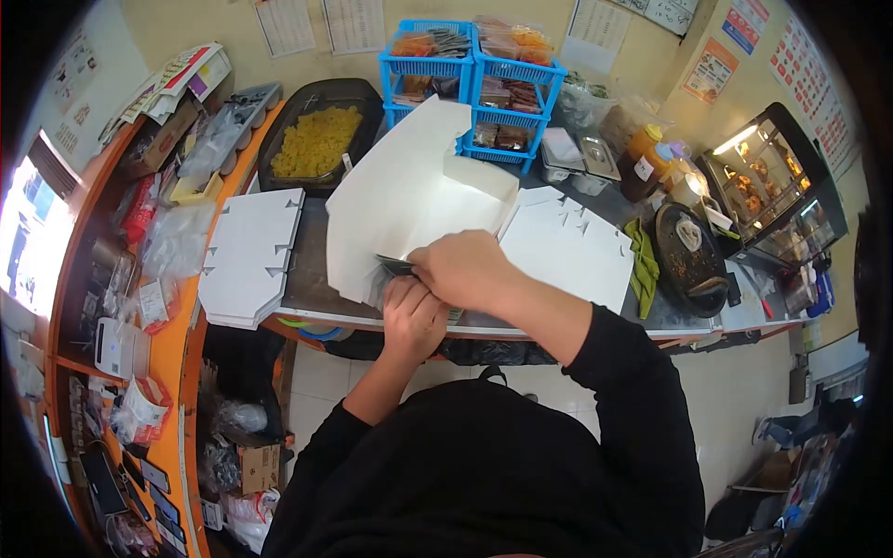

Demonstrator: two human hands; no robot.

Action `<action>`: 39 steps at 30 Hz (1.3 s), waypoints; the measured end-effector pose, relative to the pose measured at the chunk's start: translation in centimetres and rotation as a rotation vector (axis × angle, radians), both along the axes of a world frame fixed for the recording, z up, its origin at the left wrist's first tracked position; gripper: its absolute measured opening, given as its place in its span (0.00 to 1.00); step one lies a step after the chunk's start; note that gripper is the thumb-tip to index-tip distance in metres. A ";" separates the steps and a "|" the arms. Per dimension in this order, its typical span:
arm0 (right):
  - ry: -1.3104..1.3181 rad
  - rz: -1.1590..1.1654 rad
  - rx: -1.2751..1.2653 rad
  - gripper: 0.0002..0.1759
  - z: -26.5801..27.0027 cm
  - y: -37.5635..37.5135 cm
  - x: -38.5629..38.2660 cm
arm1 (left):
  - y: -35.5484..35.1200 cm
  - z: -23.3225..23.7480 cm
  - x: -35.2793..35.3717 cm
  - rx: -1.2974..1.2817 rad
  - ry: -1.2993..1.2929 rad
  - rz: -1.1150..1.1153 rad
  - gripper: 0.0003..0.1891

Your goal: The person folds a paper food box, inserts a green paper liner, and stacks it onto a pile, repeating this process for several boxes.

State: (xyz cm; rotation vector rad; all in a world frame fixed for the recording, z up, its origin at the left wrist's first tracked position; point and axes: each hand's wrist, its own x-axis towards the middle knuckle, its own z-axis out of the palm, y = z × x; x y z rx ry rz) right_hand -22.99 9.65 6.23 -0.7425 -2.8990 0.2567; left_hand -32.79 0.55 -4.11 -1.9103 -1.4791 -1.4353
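Observation:
A white cardboard box (419, 191), partly folded with its lid raised, stands on the dark counter in front of me. At its near left corner my left hand (414, 316) is closed with its fingers curled. Just above it, my right hand (465, 270) pinches a small dark flat piece (395, 264) at the box's edge. What exactly the left fingers hold is hidden. Flat white box blanks lie in a stack (249, 256) to the left, and more flat blanks (572, 246) lie to the right of the box.
Behind the box are a tray of yellow food (321, 139) and blue stacked baskets (473, 93). To the right are sauce bottles (644, 167), a green cloth (642, 265), a dark oval pan (684, 274) and a lit food warmer (767, 186). An orange shelf (191, 409) runs along the left.

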 end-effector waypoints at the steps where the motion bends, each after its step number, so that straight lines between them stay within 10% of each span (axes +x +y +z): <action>1: 0.036 -0.029 -0.008 0.16 -0.5 -0.5 0.1 | 0.0 -0.2 0.0 0.004 0.007 0.000 0.10; 11: 0.139 -0.070 -0.094 0.20 -0.7 0.1 1.8 | 0.0 -1.7 -0.2 -0.015 0.025 0.005 0.09; 15: 0.385 -0.265 0.440 0.17 0.5 9.2 0.9 | -0.7 1.6 1.0 0.022 0.073 0.079 0.10; 18: 0.062 -0.221 -0.003 0.23 0.1 13.6 0.5 | -0.6 2.3 0.6 -0.054 0.136 0.036 0.09; 30: 0.125 -0.157 0.039 0.23 -4.4 16.6 0.6 | -0.5 1.0 1.0 -0.144 0.185 0.047 0.08; 33: 0.600 -0.025 0.024 0.22 -6.9 19.2 2.5 | -0.6 1.4 1.0 -0.151 0.167 0.047 0.09; 35: 0.845 -0.393 -0.451 0.20 -6.2 17.3 6.4 | -1.1 1.3 0.9 -0.189 0.160 0.057 0.12; 39: 0.030 -0.345 -0.290 0.21 -16.6 15.1 18.9 | -2.2 1.0 2.2 0.006 0.151 0.042 0.13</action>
